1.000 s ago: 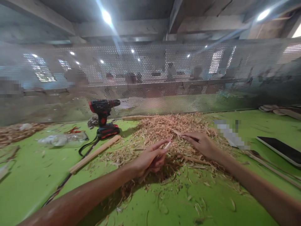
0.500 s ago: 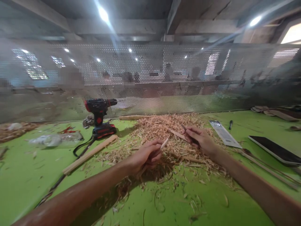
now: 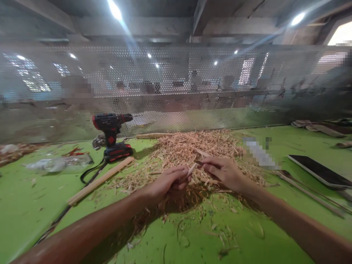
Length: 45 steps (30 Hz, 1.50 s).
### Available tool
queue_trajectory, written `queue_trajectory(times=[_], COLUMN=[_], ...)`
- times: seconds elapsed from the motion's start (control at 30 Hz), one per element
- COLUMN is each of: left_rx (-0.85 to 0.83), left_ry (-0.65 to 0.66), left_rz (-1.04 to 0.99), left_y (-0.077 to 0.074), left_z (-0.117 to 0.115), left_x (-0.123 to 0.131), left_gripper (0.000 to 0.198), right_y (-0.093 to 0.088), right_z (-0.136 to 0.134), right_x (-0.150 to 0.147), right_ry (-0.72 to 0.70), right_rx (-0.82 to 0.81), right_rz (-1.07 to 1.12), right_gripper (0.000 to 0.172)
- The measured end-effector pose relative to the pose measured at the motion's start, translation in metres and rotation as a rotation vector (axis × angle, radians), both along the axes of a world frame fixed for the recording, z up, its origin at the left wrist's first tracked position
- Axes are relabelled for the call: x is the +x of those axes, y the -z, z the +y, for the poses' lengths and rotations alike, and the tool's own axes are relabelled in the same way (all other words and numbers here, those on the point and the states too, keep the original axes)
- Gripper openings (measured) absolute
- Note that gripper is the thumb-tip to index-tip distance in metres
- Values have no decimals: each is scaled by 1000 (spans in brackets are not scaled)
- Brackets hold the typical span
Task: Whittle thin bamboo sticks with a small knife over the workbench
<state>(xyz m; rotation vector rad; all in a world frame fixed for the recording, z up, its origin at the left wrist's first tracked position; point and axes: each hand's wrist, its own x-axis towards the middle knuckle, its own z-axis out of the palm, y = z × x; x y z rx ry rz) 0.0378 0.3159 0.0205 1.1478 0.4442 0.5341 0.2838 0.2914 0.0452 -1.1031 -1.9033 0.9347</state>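
My left hand (image 3: 167,182) is closed around a thin pale wooden stick (image 3: 191,169) whose tip pokes out toward the right. My right hand (image 3: 224,172) is closed on a small dark blade (image 3: 200,163), whose point sits right at the stick's tip. Both hands hover over a heap of wood shavings (image 3: 192,148) on the green table (image 3: 33,205).
A red and black cordless drill (image 3: 112,137) stands at the back left with a wooden rod (image 3: 100,180) beside it. A dark tablet (image 3: 316,171) and thin sticks (image 3: 310,194) lie at the right. A perforated metal screen (image 3: 176,91) closes the table's far side.
My right hand has closed on the blade and moved left to the stick's tip. My left hand has stayed closed on the stick, drifting a little lower.
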Motion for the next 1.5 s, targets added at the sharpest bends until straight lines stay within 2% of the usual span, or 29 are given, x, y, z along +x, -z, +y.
queue_trajectory(times=[0.23, 0.43, 0.5, 0.6, 0.77, 0.93, 1.07, 1.2, 1.37, 1.5], left_rx=[18, -23, -79, -147, -168, -118, -106, -122, -165, -195], left_ry=[-78, -156, -132, -65, -72, -97, -87, -86, -101, -110], left_rz=[-32, 32, 16, -43, -49, -42, -35, -28, -24, -21], left_y=[8, 8, 5, -1, -10, -15, -18, -17, -12, -10], left_z=[2, -5, -10, -18, -28, -37, -40, -36, -30, -26], left_x=[7, 10, 11, 12, 15, 16, 15, 15, 16, 16], left_gripper=[12, 5, 9, 12, 12, 13, 14, 15, 19, 20], right_y=[1, 10, 15, 18, 13, 5, 0, -2, 1, 1], right_z=[-4, -3, -4, -7, -11, -12, -11, -8, -1, 1], right_x=[-5, -12, -16, -22, -30, -32, -31, -31, -27, -24], right_ry=[64, 235, 253, 277, 327, 389, 376, 370, 372, 384], right_rx=[80, 425, 520, 594, 554, 585, 547, 493, 457, 462], right_rz=[-137, -519, -670, -845, -1045, -1045, -1077, -1122, -1180, -1187], right_gripper=[33, 13, 13, 20, 28, 25, 27, 29, 40, 39])
